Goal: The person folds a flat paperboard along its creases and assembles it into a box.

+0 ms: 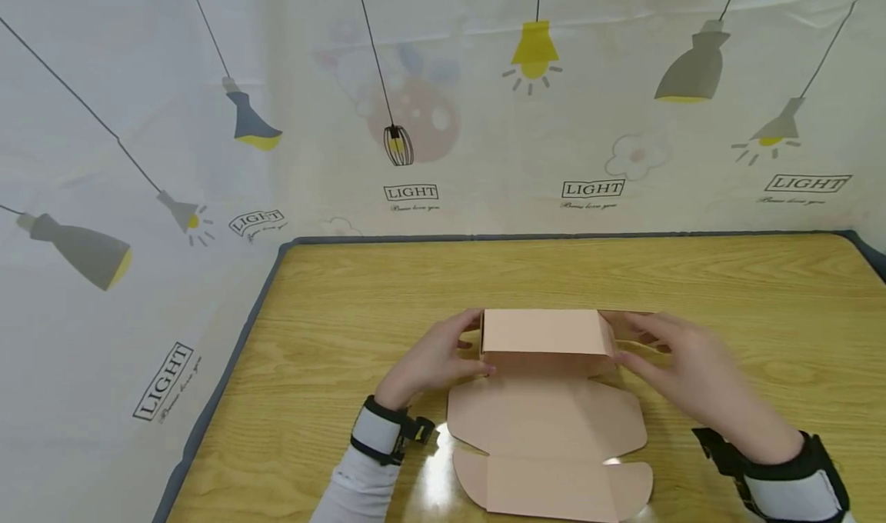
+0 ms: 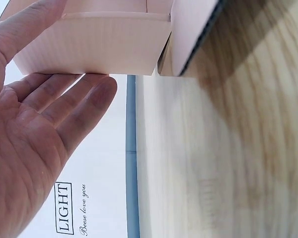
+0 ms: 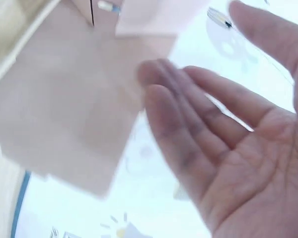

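A pinkish-brown cardboard box (image 1: pixel 541 331), partly folded, lies on the wooden table. Its far end stands up as walls, while the flat panel with rounded flaps (image 1: pixel 547 419) spreads toward the near edge. At the left end, my left hand (image 1: pixel 439 358) grips the raised wall (image 2: pixel 94 42), thumb on one side and fingers on the other. My right hand (image 1: pixel 681 361) is at the right end, its thumb by the front corner. In the right wrist view its fingers (image 3: pixel 164 114) are nearly straight against an outspread side flap (image 3: pixel 64 99), somewhat blurred.
The wooden table (image 1: pixel 360 292) has a dark blue-grey border (image 1: pixel 388 238) along its back and left. Behind and to the left hangs a pale sheet (image 1: pixel 484 123) printed with lamps and "LIGHT" lettering. Both wrists carry black-and-white straps (image 1: pixel 377 431).
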